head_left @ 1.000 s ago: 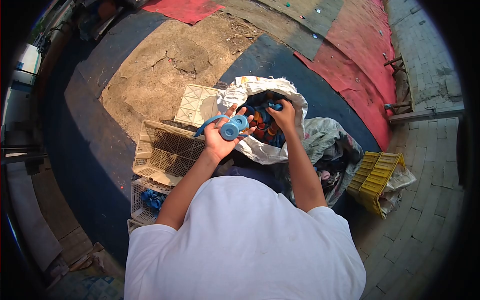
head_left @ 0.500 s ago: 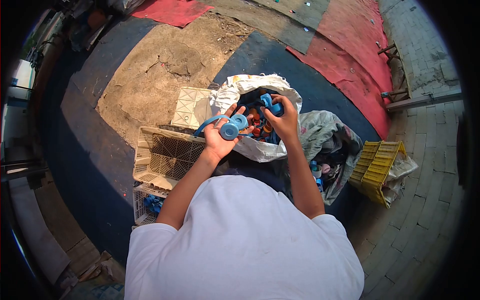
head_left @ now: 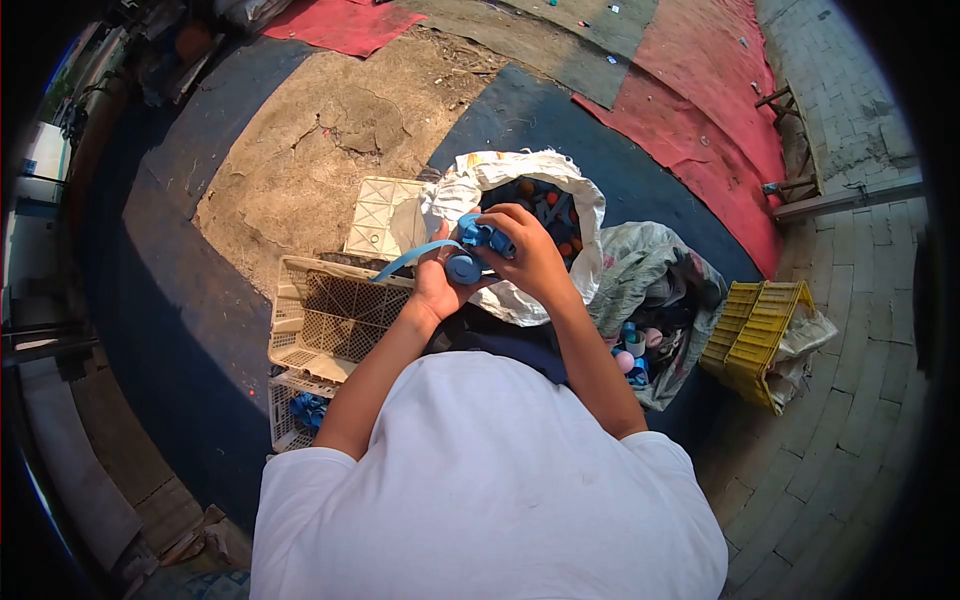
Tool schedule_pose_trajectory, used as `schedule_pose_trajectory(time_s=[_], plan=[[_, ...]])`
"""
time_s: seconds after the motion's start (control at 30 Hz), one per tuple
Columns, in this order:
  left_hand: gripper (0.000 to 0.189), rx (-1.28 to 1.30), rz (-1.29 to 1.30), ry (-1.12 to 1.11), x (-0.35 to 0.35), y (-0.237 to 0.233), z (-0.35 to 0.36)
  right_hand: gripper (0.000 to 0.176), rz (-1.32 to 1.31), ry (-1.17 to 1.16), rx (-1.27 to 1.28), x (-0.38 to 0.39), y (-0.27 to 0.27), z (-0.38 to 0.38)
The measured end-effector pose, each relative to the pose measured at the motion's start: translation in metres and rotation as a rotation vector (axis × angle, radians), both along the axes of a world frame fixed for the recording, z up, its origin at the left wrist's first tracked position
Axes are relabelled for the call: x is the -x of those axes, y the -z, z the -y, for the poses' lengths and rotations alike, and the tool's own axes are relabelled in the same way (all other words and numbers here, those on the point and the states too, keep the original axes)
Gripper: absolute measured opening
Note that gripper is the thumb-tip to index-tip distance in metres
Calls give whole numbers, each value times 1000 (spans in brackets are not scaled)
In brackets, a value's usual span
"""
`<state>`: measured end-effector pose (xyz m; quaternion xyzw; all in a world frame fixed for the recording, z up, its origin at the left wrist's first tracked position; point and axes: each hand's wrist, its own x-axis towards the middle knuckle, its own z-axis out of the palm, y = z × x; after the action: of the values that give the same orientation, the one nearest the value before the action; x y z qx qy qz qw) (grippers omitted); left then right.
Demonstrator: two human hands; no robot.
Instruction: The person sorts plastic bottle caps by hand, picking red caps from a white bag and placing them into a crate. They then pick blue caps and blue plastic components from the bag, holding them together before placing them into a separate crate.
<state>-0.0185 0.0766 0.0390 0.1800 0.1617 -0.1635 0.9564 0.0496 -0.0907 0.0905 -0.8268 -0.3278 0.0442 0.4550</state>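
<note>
My left hand [head_left: 438, 285] cups blue plastic caps [head_left: 463, 267], and a blue strap [head_left: 412, 257] trails from them to the left. My right hand [head_left: 527, 255] lies over the same hand and presses another blue cap [head_left: 480, 235] onto the pile. Both hands hover at the near rim of an open white sack [head_left: 560, 170] filled with blue, orange and red caps.
A cream plastic crate [head_left: 330, 310] stands left of my hands, above a second crate [head_left: 295, 405] holding blue pieces. A grey sack [head_left: 660, 290] of mixed caps lies to the right, a yellow crate [head_left: 755, 345] beyond it. Dirt, dark and red mats surround.
My right hand has lifted out of the white sack with a blue cap and moved left onto my left hand. The left hand has stayed in place.
</note>
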Motion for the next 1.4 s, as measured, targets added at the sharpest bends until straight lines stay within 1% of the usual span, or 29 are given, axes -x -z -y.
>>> schedule_pose_trajectory(time_s=[0.1, 0.13, 0.23, 0.33, 0.43, 0.53, 0.57, 0.63, 0.67, 0.8, 0.9, 0.97, 1.0, 1.07, 1.1, 1.13, 1.17, 1.2, 1.23, 1.3, 1.4], plan=[[60, 83, 5, -20, -1, 5, -2, 57, -147, -10, -57, 2, -15, 2], [60, 63, 46, -5, -1, 7, -4, 61, -186, -7, -76, 2, -17, 3], [57, 59, 74, -21, -4, 11, -2, 67, -150, -41, -119, 1, -15, 5], [57, 122, 55, -38, -4, 12, -1, 70, -88, -11, -120, 3, -13, 6], [56, 140, 35, -50, -5, 16, 0, 70, -74, 69, -84, 6, -14, 8], [53, 193, 14, -58, -6, 24, -2, 67, -112, 119, -90, 17, -18, 1], [52, 218, 6, -59, -7, 28, -2, 65, -81, 71, -73, 19, -20, -1], [52, 212, -41, -85, -8, 18, 0, 62, -21, -25, -36, 21, -23, -6], [52, 209, -65, -100, -7, 13, 1, 62, 19, -59, 55, 21, -22, -8], [54, 223, -2, -113, -7, 12, 2, 65, 19, -49, 47, 31, -17, -17], [53, 218, 30, -126, -6, 18, 1, 62, 107, -48, -3, 34, -20, -17], [51, 239, 23, -146, -7, 20, 1, 54, 184, 2, -63, 33, -20, -16], [50, 208, -6, -146, -6, 21, 0, 49, 222, 28, -93, 32, -20, -15], [47, 146, -63, -146, -5, 21, -2, 38, 104, 153, -201, 28, -12, -8], [46, 187, -38, -148, -5, 18, -1, 33, 44, 216, -253, 25, -3, -2], [44, 228, -12, -150, -4, 12, 1, 21, 15, 329, -272, 16, 18, 4], [43, 268, 15, -152, -4, 9, 2, 18, -36, 434, -272, 7, 34, 9], [43, 316, 14, -160, -5, 10, 3, 15, -211, 533, -360, -1, 56, 15], [43, 322, 15, -162, -4, 10, 3, 16, -250, 574, -276, -12, 76, 24], [44, 333, 21, -166, -4, 9, 3, 23, -139, 532, 12, -30, 124, 44], [43, 351, 16, -170, -3, 9, 4, 31, -173, 539, 347, -40, 145, 46]])
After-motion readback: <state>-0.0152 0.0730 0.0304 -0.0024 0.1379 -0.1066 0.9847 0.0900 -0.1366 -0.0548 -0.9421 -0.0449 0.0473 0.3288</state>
